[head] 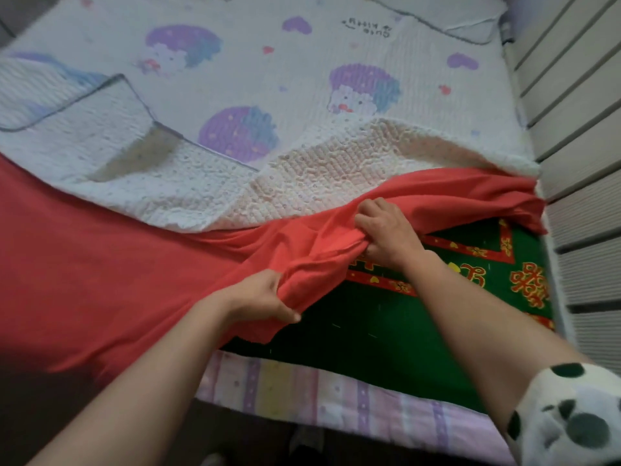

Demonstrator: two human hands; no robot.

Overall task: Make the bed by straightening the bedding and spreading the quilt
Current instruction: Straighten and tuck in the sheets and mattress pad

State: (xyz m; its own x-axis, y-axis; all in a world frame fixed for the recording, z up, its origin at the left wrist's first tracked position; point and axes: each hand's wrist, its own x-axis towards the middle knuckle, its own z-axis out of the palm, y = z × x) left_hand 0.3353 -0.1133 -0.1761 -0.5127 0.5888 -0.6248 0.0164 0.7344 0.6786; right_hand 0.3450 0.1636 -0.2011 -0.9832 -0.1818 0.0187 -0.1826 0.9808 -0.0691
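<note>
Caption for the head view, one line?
The left hand and right hand grip the bunched red sheet over a green blanket, white quilt behind.

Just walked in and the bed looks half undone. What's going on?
A person is making the bed. The left hand and right hand both grip a bunched edge of the red sheet. Beside them the green patterned blanket lies uncovered, and the white cartoon quilt lies farther up, its near edge turned back.

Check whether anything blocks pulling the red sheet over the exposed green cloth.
Nothing visible lies on the green cloth. The turned-back edge of the white quilt rests on the red sheet farther up.
</note>
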